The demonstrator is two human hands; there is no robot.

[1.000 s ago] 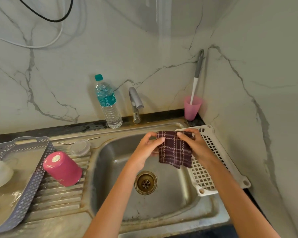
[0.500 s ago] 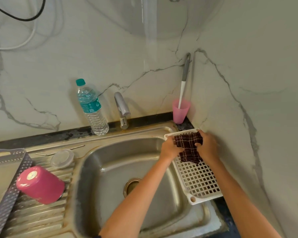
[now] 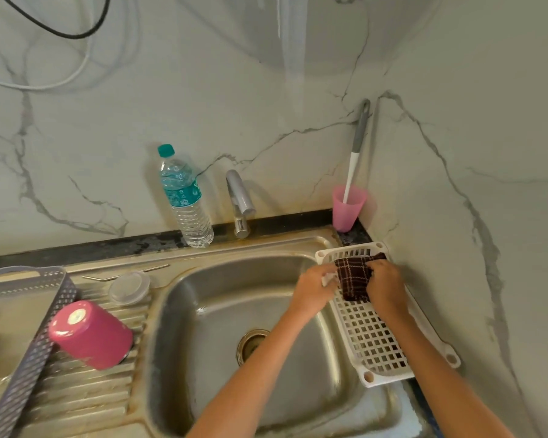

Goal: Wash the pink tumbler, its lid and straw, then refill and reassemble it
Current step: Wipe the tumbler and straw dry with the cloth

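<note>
Holding a dark checked cloth [image 3: 351, 278] on the white rack [image 3: 374, 339] at the sink's right edge, we pinch it from both sides, left hand [image 3: 314, 287] and right hand [image 3: 385, 287], fingers curled into the fabric. Pink tumbler [image 3: 91, 335] sits mouth-down and tilted on the drainboard [image 3: 86, 390] well off to the left, clear lid [image 3: 129, 287] and metal straw [image 3: 127, 272] just behind it.

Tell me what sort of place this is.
Probably a home kitchen, at the washing-up corner: a steel sink with a ribbed draining board, a tap against the marble-look wall, and a white dish rack beside it.
</note>
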